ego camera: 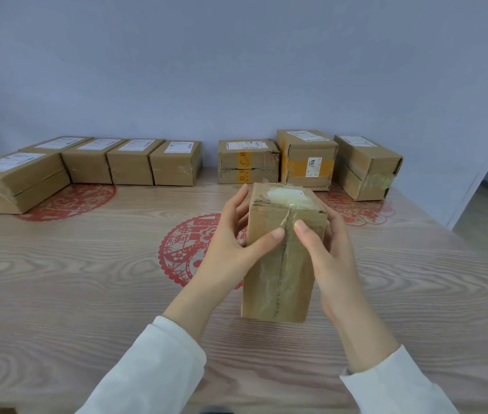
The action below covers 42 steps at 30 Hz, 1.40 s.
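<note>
Along the back left of the wooden table point(57, 294) sits a row of five boxes point(87, 165), labels up, each touching the next. Nearer the middle, above a red paper-cut point(183, 249), the left hand point(230, 249) grasps a taped box point(281, 264): its thumb lies on the near face just beside the taped seam point(281, 270), and its fingers curl round the left side. The box stands on end in front of the person, its white label point(287, 195) on the top face; whether its lower end touches the table cannot be told. The right hand point(332, 258) grips the other side the same way, thumb beside the seam, fingers wrapped behind. Three more boxes point(305, 159) stand at the back right, well apart from the held one.

The step in hand looks like checking the box before sorting it. The next move probably calls for tipping it label-up with both hands and carrying it to one of the groups, perhaps the gap between them, keeping a firm hold on the slick tape
</note>
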{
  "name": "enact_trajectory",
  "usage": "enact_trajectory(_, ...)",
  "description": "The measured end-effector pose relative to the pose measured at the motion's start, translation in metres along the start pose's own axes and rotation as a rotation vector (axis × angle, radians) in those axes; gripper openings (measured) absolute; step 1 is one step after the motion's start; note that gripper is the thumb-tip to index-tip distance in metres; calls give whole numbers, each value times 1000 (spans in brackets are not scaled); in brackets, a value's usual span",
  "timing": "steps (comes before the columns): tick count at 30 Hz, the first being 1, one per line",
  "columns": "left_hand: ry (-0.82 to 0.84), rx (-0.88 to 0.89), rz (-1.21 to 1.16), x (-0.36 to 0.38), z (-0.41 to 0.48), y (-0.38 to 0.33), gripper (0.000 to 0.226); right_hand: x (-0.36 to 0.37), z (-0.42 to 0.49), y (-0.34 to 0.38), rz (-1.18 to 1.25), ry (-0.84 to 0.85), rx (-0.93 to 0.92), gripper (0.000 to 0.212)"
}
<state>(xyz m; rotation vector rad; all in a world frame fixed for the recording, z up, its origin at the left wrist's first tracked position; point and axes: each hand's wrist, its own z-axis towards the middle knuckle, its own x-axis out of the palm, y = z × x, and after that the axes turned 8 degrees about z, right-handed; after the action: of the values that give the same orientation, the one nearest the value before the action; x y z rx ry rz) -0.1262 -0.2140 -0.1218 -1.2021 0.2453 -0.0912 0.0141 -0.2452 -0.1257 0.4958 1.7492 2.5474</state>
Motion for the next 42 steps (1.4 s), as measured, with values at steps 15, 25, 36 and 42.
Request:
enact_trajectory(15,82,17,97,0,-3,-7,97,-6,-1,7,77,145,22,71)
enact_trajectory(25,64,-14,22,4,-5,4,92,-8,-3,-5,63,113,-28,69)
enact_trajectory(36,45,64,68,3,-8,9,87,-5,-9,-3,35,99,-53,69)
enact_trajectory(42,43,146,48,-1,-7,5,67,-3,-7,3,-22,112,-69,58)
